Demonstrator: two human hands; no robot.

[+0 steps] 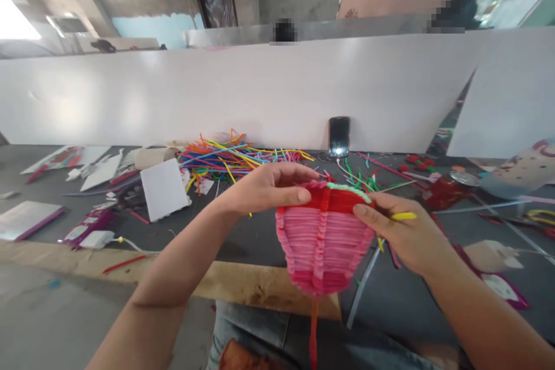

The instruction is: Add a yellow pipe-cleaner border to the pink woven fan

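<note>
A pink and red basket-like piece woven from pipe cleaners [303,243] is held up over the table's front edge. My left hand [269,185] is closed on its upper left rim, thumb on the near side and fingers behind. The upper right rim is pinched in my right hand [403,231], thumb in front. Along the top edge between the hands runs a mint-green pipe cleaner [349,189]. A yellow pipe cleaner [404,216] pokes out between my right fingers. Below the piece hangs an orange-red strip [313,335].
Behind my left hand lies a heap of colourful pipe cleaners [225,156]. A phone [339,136] on a cable leans against the white partition [277,92]. To the right stand a red can [448,189] and a dotted container [526,169]. A white square block [165,189] is at left.
</note>
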